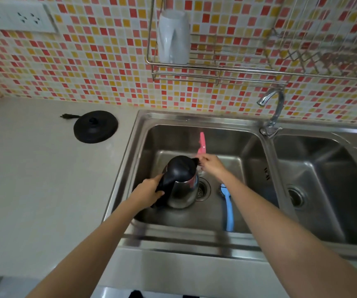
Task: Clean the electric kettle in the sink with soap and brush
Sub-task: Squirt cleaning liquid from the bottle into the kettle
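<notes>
A steel electric kettle [184,190] with a black lid and handle stands in the left basin of the sink [143,134], beside the drain. My left hand [149,191] grips its black handle. My right hand [211,164] is at the kettle's spout side, closed on a pink-handled brush [202,143] whose handle sticks up toward the back wall. The brush head is hidden behind the kettle and my hand. A blue-handled brush [228,209] lies on the basin floor to the right of the drain.
The kettle's black base [95,126] with its plug lies on the counter at the left. A tap [273,106] stands between the two basins. A wire rack [216,69] on the tiled wall holds a white bottle [173,37]. The right basin [324,179] adjoins.
</notes>
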